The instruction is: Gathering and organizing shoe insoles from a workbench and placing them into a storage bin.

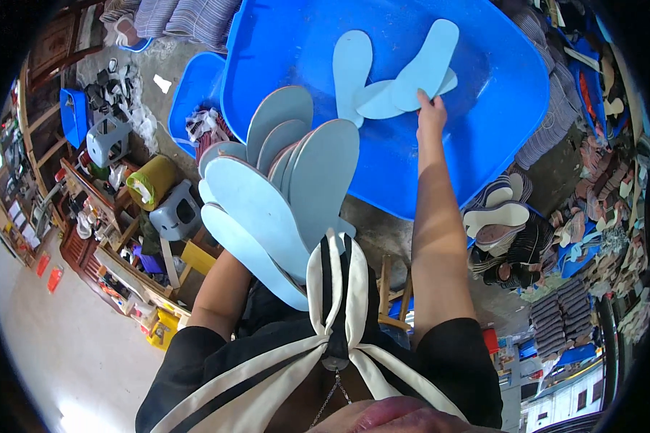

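Observation:
My right hand (431, 114) reaches over a large blue plastic tub (282, 43) and pinches the lower end of a pale blue shoe insole (430, 61). Beneath it, another insole (375, 101) lies crosswise, partly covered. A third insole (352, 68) rests just left of these. Fanned out before my chest is a bundle of several pale blue insoles (249, 189), some with brownish edges. My left forearm (224, 292) runs behind this bundle, which hides my left hand and its fingers.
Left of the tub stands a smaller blue bin (198, 83) with striped material and plastic inside. Grey plastic stools (175, 213) and a yellow-green container (152, 180) are farther left. Piles of insoles (498, 216) and scraps (607, 195) lie at the right.

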The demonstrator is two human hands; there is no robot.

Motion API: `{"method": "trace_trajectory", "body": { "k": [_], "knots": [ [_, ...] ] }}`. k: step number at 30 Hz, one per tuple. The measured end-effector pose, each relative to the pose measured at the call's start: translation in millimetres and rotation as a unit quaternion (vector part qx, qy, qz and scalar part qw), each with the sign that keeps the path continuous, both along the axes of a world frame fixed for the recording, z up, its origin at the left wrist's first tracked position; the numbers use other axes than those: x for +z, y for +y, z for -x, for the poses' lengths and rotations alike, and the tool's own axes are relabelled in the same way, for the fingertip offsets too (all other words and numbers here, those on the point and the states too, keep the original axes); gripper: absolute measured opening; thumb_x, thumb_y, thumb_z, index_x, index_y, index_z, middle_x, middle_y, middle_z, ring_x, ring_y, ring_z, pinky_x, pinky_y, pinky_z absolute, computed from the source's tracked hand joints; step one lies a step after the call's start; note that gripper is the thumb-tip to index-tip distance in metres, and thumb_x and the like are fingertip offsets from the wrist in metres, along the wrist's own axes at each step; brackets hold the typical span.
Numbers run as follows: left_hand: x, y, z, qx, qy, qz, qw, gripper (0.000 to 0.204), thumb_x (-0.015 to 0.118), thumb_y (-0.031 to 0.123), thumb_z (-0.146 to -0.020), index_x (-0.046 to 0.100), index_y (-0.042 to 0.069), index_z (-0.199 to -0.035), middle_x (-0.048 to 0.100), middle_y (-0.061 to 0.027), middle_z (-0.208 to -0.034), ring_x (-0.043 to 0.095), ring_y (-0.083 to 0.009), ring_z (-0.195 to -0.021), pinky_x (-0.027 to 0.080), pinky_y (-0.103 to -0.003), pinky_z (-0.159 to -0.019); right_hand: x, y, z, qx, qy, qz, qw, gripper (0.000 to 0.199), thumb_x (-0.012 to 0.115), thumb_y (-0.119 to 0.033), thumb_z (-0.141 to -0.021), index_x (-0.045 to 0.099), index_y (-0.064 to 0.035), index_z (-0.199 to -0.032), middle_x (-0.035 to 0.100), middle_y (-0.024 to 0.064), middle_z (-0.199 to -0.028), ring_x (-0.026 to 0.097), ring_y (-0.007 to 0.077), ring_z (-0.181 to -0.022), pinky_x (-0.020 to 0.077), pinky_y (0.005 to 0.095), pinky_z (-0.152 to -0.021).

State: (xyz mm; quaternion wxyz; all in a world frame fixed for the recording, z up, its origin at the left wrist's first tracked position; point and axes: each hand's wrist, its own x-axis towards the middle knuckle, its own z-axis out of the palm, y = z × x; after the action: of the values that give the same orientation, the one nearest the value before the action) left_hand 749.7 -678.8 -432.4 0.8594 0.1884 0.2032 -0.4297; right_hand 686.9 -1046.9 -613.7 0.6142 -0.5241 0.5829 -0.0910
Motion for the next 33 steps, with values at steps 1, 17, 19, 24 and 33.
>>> {"method": "trace_trajectory", "body": {
  "k": [1,17,19,24,33],
  "knots": [
    [2,6,2,0.007,-0.001,-0.006,1.0,0.058,0.041,0.048,-0.092,0.035,0.01,-0.136,0.049,-0.0095,-0.128,0.052,-0.0257,-0.111,0.045,-0.041,-0.094,13,9,3,-0.02,-0.073,0.005,0.997,0.03,0.065,-0.015,-0.083,0.057,-0.0002,-0.107,0.061,0.0072,-0.097,0.056,0.0165,-0.087,0.0461,0.0317,-0.072],
    [-20,-26,-2,0.012,0.005,-0.034,0.999,0.058,0.041,0.047,-0.092,0.035,0.01,-0.136,0.05,-0.0096,-0.128,0.052,-0.0256,-0.111,0.045,-0.04,-0.094,277,16,83,-0.155,-0.316,-0.167,0.921,0.038,0.057,-0.01,-0.087,0.047,-0.0017,-0.122,0.058,0.0106,-0.113,0.057,0.0204,-0.101,0.0451,0.0384,-0.09],
    [-11,-42,3,-0.001,0.0,-0.027,1.0,0.057,0.041,0.047,-0.092,0.035,0.01,-0.136,0.05,-0.0096,-0.128,0.052,-0.0255,-0.111,0.045,-0.04,-0.094,309,46,87,-0.139,-0.295,-0.155,0.932,0.038,0.058,-0.01,-0.086,0.047,-0.0012,-0.122,0.058,0.0101,-0.113,0.056,0.0191,-0.102,0.0442,0.0366,-0.09],
    [45,-63,38,-0.048,-0.017,0.011,0.999,0.057,0.041,0.046,-0.092,0.035,0.01,-0.136,0.05,-0.0096,-0.128,0.052,-0.0255,-0.111,0.045,-0.04,-0.094,378,99,99,-0.03,-0.215,-0.009,0.976,0.034,0.057,-0.011,-0.089,0.048,0.0018,-0.119,0.056,0.0057,-0.11,0.05,0.0115,-0.099,0.0387,0.0259,-0.087],
    [133,-165,32,-0.266,-0.026,0.226,0.937,0.057,0.041,0.046,-0.092,0.035,0.01,-0.136,0.05,-0.0096,-0.128,0.052,-0.0254,-0.111,0.045,-0.04,-0.094,518,121,181,-0.04,-0.161,0.215,0.962,0.048,0.064,-0.007,-0.079,0.041,-0.0012,-0.121,0.054,0.0103,-0.11,0.053,0.0192,-0.1,0.0439,0.0329,-0.087]
  ]
}}
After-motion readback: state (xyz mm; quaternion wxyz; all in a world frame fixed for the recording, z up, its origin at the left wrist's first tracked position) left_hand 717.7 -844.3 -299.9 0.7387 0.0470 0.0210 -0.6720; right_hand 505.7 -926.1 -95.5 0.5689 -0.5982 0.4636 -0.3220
